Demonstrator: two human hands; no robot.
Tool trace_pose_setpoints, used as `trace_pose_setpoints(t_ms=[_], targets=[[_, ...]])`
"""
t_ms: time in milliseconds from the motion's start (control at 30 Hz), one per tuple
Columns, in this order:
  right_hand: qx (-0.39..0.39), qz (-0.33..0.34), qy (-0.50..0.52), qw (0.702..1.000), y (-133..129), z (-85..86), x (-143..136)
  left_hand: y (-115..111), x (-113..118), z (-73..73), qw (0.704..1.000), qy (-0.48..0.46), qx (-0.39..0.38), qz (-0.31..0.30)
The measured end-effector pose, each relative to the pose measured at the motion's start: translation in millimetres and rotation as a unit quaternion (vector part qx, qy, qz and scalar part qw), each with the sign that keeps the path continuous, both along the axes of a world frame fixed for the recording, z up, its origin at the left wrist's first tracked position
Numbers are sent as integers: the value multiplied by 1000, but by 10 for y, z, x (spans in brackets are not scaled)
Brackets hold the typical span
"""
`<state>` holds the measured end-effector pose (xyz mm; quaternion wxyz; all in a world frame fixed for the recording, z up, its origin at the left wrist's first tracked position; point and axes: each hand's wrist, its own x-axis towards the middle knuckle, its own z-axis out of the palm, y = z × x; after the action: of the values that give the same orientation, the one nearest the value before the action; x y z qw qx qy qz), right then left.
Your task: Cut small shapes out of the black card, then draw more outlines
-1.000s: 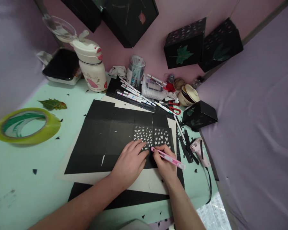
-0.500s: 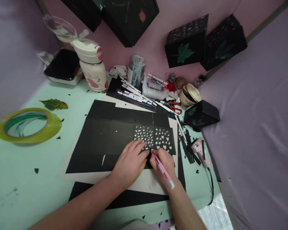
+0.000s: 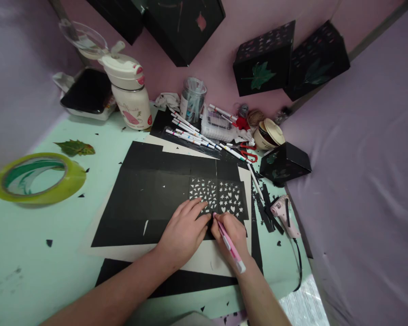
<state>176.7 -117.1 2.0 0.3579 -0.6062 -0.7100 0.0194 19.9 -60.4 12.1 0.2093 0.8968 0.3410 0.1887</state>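
Note:
My left hand (image 3: 183,226) lies flat on a sheet of black cardstock (image 3: 149,194), fingers stretched out over its lower middle. Pinched in my right hand (image 3: 233,233) is a slim pink and white utility knife (image 3: 230,244). Its tip meets the cardstock just beside my left fingertips; the blade itself is too small to make out. Small triangles, stars and hearts are cut through two squares on the right part of the cardstock. White paper (image 3: 204,253) shows beneath it, with another black sheet (image 3: 187,283) lower down.
A tape roll (image 3: 76,183) and a leaf (image 3: 75,147) lie left. Behind are a bottle (image 3: 132,106), markers (image 3: 190,136), a straw jar (image 3: 193,99) and red-handled scissors (image 3: 249,156). A glue gun (image 3: 285,213) and black scraps sit right. Black boxes (image 3: 265,59) hang above.
The rear end of the knife has tipped slightly down and to the left in my right hand. My left hand stays in place on the cardstock.

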Motion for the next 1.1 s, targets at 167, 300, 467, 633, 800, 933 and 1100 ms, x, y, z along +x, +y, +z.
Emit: trace_pose_setpoints(t_ms=[167, 300, 467, 633, 800, 933, 1100], targets=[[-21, -7, -6, 1000, 5, -3, -7, -1, -2, 3, 1000, -1, 5, 3], [-16, -4, -4, 1000, 0, -23, 6, -2, -5, 9, 1000, 0, 3, 1], [-12, 0, 9, 1000, -7, -42, 12, -6, -7, 6, 1000, -4, -6, 2], [-11, 10, 14, 1000, 8, -33, 6, -10, -2, 7, 1000, -9, -7, 6], [-15, 3, 23, 1000, 3, -38, 17, -8, -5, 19, 1000, -10, -7, 7], [-42, -42, 100, 993, -36, 13, 8, -14, -7, 7, 1000, -15, -6, 9], [-84, -154, 214, 961, -84, 135, -28, -15, -14, 5, 1000, -22, -1, 7]])
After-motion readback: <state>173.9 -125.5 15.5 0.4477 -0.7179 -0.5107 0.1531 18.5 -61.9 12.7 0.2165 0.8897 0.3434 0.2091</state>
